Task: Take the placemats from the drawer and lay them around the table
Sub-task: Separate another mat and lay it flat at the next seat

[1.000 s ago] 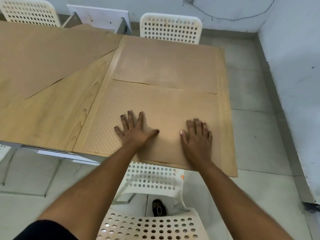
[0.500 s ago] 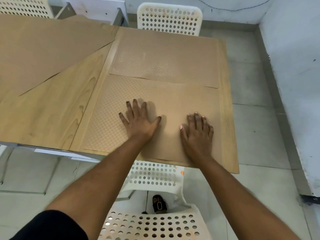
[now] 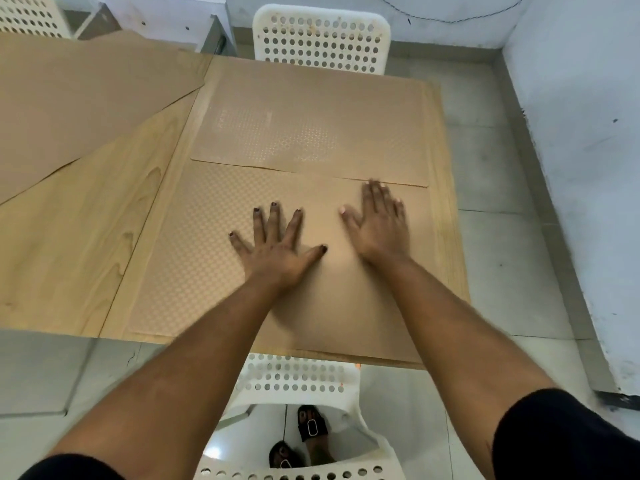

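Head view: left hand [image 3: 277,258] and right hand [image 3: 379,226] press flat, fingers spread, gripping nothing, on the near placemat [image 3: 194,258]; an uneven push could skew it.

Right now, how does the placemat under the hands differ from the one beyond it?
The near placemat has both hands flat on it, left hand and right hand; the far placemat lies untouched. The near one sits by the near chair, the far one by the far chair. Both are tan, textured and flat.
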